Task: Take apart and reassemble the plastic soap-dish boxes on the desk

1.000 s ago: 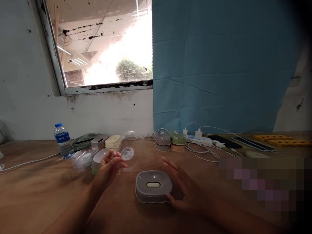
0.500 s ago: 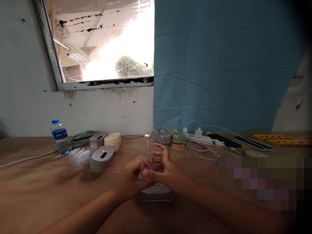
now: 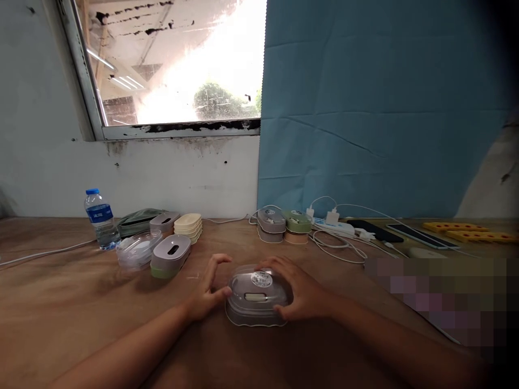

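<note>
An oval grey box (image 3: 255,319) stands on the table in front of me, with a slot in its top showing something cream-coloured. Over it sits a clear plastic cover (image 3: 239,286) bearing a round white label (image 3: 261,279). My right hand (image 3: 302,289) spans the cover's right side, fingers at the back and thumb at the front. On the left, my left hand (image 3: 206,294) is open, its fingers spread and curved, and the thumb tip is at the cover's left edge.
Left of my hands stand a grey-and-green oval box (image 3: 170,256), clear covers (image 3: 135,251), stacked cream trays (image 3: 188,226), a water bottle (image 3: 101,221) and a dark green pouch (image 3: 140,220). At the back right are lidded boxes (image 3: 271,224), a power strip (image 3: 334,228), cables and phones (image 3: 421,237).
The clear cover has come down from upright between my hands onto the grey box. My left hand has let go and drawn left; my right hand has lowered to the cover's right side.
</note>
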`<state>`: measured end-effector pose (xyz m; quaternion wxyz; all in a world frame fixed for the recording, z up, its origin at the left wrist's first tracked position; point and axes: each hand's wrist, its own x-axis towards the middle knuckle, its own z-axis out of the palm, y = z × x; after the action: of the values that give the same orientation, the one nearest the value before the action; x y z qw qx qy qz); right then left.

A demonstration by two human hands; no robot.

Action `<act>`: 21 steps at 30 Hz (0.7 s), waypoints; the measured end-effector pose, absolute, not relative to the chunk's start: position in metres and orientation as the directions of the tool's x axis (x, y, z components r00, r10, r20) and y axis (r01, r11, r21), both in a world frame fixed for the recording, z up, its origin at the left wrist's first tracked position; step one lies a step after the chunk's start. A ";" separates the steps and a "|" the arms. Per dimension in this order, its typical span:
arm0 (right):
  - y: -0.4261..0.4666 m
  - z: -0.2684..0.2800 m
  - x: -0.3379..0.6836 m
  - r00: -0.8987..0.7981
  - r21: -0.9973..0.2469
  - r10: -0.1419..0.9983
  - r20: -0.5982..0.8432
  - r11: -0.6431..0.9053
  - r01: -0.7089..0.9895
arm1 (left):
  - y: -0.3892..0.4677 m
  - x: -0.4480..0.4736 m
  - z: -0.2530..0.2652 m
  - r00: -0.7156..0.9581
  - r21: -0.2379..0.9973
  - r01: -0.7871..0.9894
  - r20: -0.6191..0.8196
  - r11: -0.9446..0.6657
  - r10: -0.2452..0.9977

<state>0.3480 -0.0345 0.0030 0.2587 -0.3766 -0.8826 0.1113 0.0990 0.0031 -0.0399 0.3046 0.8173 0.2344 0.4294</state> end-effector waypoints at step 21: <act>-0.033 -0.012 0.355 -0.790 -0.346 0.521 0.323 0.842 0.414 | -0.002 0.098 -0.028 0.772 0.328 0.258 0.495 -0.909 0.398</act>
<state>0.3550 -0.0330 -0.0117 0.2066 -0.2496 -0.9371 0.1295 0.0985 -0.0019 -0.0277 0.1215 0.9335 0.1759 0.2879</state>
